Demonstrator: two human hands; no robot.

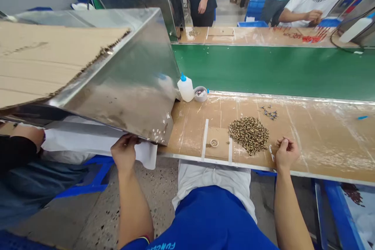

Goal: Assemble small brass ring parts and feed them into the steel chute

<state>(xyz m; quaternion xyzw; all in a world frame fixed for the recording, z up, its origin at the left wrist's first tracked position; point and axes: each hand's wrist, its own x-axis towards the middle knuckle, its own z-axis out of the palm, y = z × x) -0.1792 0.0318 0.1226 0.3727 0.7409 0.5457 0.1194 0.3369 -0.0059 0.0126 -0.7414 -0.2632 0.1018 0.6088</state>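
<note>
My left hand (125,150) grips the edge of a white sheet (90,140) that hangs out from under a tilted steel hopper (129,86). My right hand (285,150) rests curled at the front edge of the taped cardboard worktop (322,136), fingers closed; what they hold is hidden. Just left of it lies a heap of small brass-coloured parts (249,133). A small ring (214,142) sits inside a taped square on the worktop.
A white glue bottle with a blue tip (185,88) and a small round dish (200,93) stand beside the hopper. A green conveyor belt (278,70) runs behind. Another person's arm (20,144) is at my left; several people stand across the belt.
</note>
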